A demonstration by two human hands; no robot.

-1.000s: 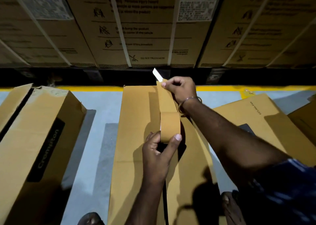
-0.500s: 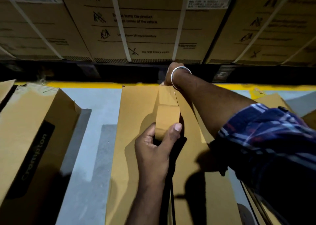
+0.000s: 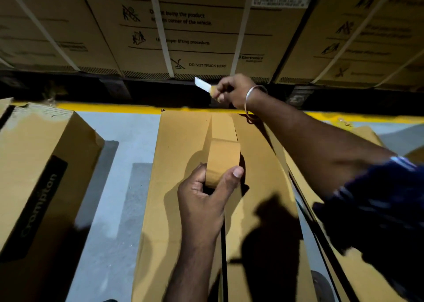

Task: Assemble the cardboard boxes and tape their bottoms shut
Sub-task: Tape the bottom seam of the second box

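Observation:
A long plain cardboard box [image 3: 181,187] lies in front of me with its flap seam running down the middle. My left hand [image 3: 204,193] grips a roll of brown tape [image 3: 222,161] standing on the seam. A strip of tape [image 3: 223,127] runs from the roll to the box's far edge. My right hand [image 3: 234,90] is past that far edge, holding a small knife with a white blade [image 3: 203,84] pointing left.
A printed box marked Crompton [image 3: 43,175] stands at the left on the grey floor [image 3: 119,187]. More flat cardboard [image 3: 358,267] lies at the right under my arm. Strapped large cartons [image 3: 183,26] form a wall behind a yellow floor line [image 3: 110,107].
My right hand dropped behind the box's far edge half a second ago and has risen again with the blade showing. The roll stays under my left hand, a little nearer me.

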